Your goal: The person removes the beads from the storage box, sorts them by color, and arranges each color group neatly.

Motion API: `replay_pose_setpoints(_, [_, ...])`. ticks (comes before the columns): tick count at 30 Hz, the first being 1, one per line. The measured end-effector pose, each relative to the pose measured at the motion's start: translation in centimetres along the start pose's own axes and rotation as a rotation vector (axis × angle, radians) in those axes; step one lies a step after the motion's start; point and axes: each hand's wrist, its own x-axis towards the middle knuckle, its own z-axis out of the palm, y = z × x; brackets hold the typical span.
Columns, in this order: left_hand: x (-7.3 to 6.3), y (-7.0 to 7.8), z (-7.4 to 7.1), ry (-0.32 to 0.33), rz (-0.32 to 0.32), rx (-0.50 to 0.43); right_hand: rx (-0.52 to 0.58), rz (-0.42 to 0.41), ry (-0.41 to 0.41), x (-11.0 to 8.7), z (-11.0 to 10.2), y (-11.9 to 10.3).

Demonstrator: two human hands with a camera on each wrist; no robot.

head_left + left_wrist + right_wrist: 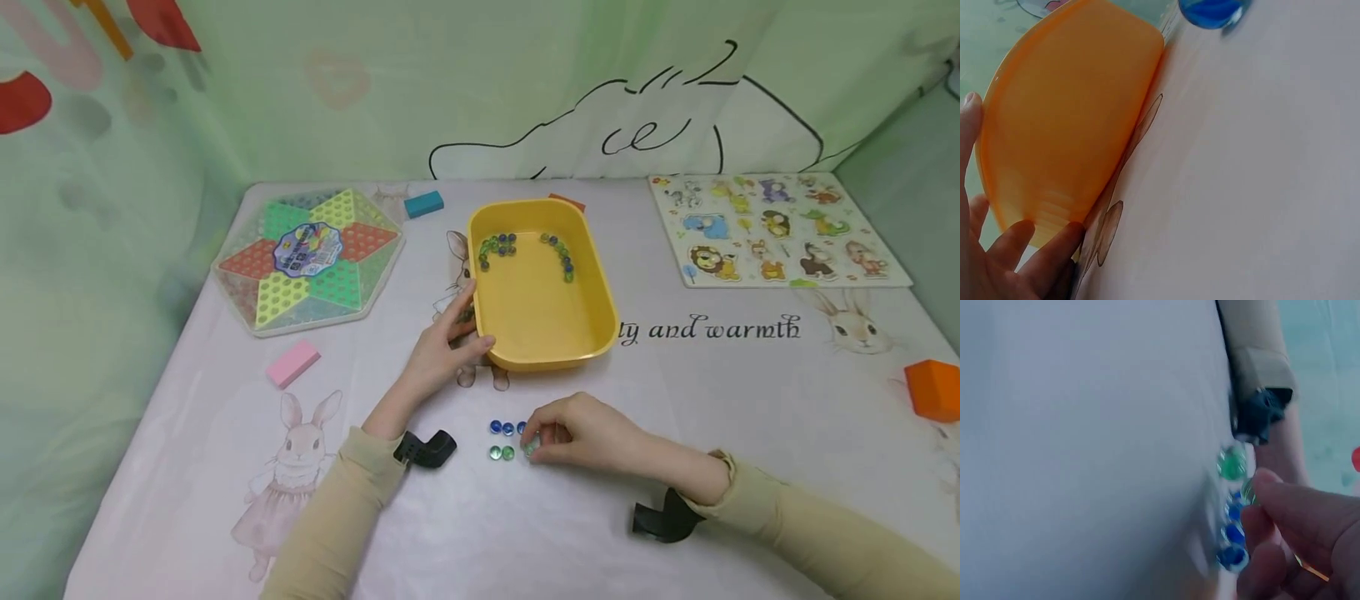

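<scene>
My left hand [438,350] holds the near left side of a yellow plastic tub [532,333]. In the left wrist view its fingers lie against the tub's outer wall. Inside the tub are two groups of green and blue glass marbles [503,238], one at the left and one at the right. In front of it my right hand [588,433] pinches a green marble [530,449] between thumb and fingers, close to the table. Left of that hand lie a row of blue marbles [508,428], partly covered by the fingers, and two green marbles [495,452].
A hexagonal Chinese checkers board [360,287] lies at the left, with a pink block [293,364] below it. A teal block [423,204] and a red-orange block [567,202] are at the back. An animal puzzle board [750,225] and an orange block [932,390] lie at the right.
</scene>
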Motion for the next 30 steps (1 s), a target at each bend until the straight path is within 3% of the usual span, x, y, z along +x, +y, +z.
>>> replay_pose_setpoints(15, [0.0,0.2,0.0,0.003,0.0,-0.003,-0.142,0.003,0.095,0.0,1.9,-0.4])
replay_pose_setpoints(22, [0.0,0.0,0.0,-0.004,0.011,0.001,-0.157,0.015,0.119,0.1,2.1,-0.4])
replay_pose_setpoints(26, [0.0,0.0,0.0,-0.003,0.007,0.001,-0.157,0.021,0.122,0.0,1.7,-0.6])
replay_pose_setpoints(30, [0.0,0.0,0.0,-0.002,0.004,0.003,-0.097,0.027,0.133,0.2,0.1,-1.2])
